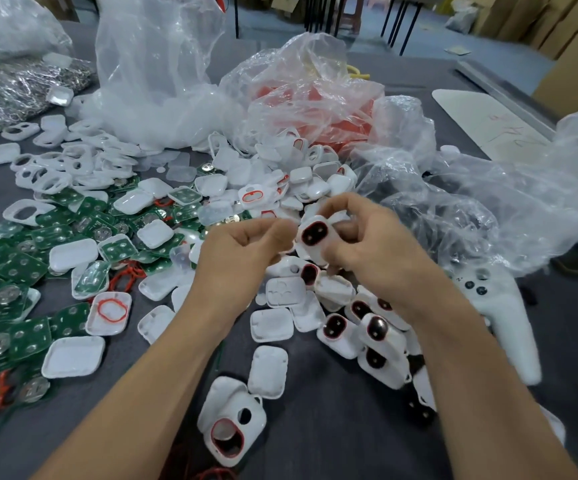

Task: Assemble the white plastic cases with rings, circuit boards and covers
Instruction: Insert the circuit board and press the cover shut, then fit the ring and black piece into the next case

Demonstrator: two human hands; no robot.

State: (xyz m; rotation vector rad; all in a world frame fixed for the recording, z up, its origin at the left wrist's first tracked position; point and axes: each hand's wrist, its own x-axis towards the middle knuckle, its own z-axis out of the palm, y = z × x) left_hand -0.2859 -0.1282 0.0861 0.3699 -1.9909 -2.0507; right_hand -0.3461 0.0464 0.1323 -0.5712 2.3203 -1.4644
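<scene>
My right hand (370, 244) grips a white plastic case (315, 235) with a dark, red-rimmed opening, held above the table's middle. My left hand (242, 251) sits just left of it, fingers curled, thumb at the case's edge; whether it pinches the case is unclear. Green circuit boards (20, 268) lie spread on the left. Loose white covers (72, 356) and a cover with a red ring (109, 311) lie in front of them. Assembled cases (374, 336) are heaped under my right wrist.
Crumpled clear plastic bags (155, 64) stand at the back and right, one holding red parts (315, 98). A bag of metal pieces (20, 84) lies far left. A white controller (502, 313) rests on the right of the grey table (332, 427).
</scene>
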